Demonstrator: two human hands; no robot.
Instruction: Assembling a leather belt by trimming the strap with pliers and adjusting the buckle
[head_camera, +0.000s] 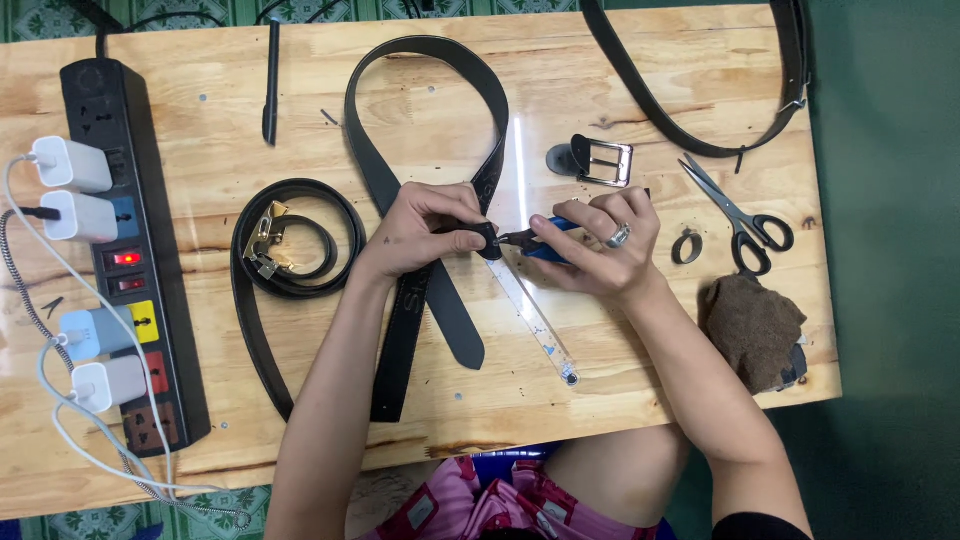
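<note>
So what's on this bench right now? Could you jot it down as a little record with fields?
Surface: wooden table
Left hand: pinches the black belt at a small black loop
Right hand: grips blue-handled pliers, tips at the loop
Under hands: clear ruler
Right side: scissors, metal buckle, brown cloth
Left side: coiled belt, power strip with chargers

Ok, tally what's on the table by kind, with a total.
Black belts: 3
White chargers: 4
Power strip: 1
Scissors: 1
Loose buckle: 1
Blue-handled pliers: 1
Clear ruler: 1
Brown cloth: 1
Black pen: 1
Total: 14
</note>
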